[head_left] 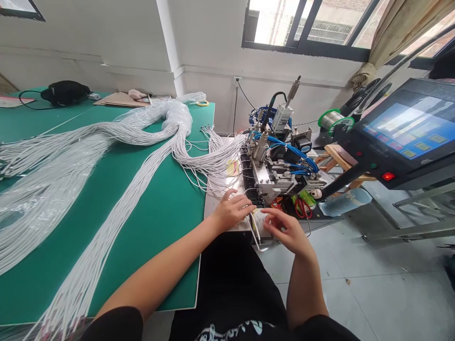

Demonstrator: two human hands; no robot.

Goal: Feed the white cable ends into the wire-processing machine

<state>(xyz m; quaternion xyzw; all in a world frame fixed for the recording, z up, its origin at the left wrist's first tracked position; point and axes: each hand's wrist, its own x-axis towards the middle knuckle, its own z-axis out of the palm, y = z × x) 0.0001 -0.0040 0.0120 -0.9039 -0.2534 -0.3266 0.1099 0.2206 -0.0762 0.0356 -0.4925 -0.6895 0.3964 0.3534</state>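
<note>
My left hand (233, 212) reaches over the front of the bench machine (265, 175), palm down. Its fingertips are closed at the upper end of a few short white cables (254, 232), which hang toward the bench edge; the exact grip is hidden under the fingers. To their right is my right hand (286, 229), with thumb and forefinger apart and nothing visible between them. Just beyond my left hand, a bundle of thin white cables (199, 161) fans out to the machine's left side.
Long white cable bundles (131, 189) and plastic wrapping (177, 116) cover much of the green table (170, 241). Red-handled scissors (303, 207) lie right of the machine. A lit control screen (408, 128) and a wire spool (334, 121) stand at the right.
</note>
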